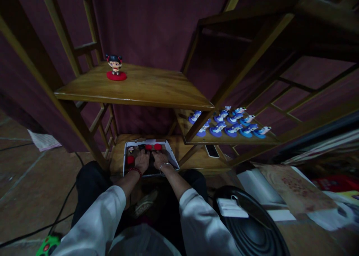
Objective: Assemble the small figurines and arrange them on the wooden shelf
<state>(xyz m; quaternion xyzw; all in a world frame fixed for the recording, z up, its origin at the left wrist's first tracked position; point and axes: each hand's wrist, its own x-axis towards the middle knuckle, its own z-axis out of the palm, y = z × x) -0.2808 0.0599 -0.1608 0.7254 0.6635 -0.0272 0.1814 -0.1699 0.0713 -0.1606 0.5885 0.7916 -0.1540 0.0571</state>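
Observation:
A shallow white box point(172, 154) rests on the low wooden shelf between my knees. Both of my hands reach down into it, close together. My left hand point(142, 161) has a red bead bracelet at the wrist, and its fingers curl downward. My right hand point(160, 159), with a silver bangle, bends its fingers beside a dark patch in the middle. What either hand grips is too dark and small to make out. Red round pieces point(130, 159) lie in the box around my hands. At its left side is a small figurine point(131, 150) with black hair.
A black-haired figurine on a red base point(116, 70) stands on the upper shelf point(140, 88). Several blue-and-purple figurines point(218, 129) crowd the right shelf. A phone point(212, 151) lies below them. At lower right, a black stool point(252, 230) carries a white case point(232, 207). Cables cross the floor.

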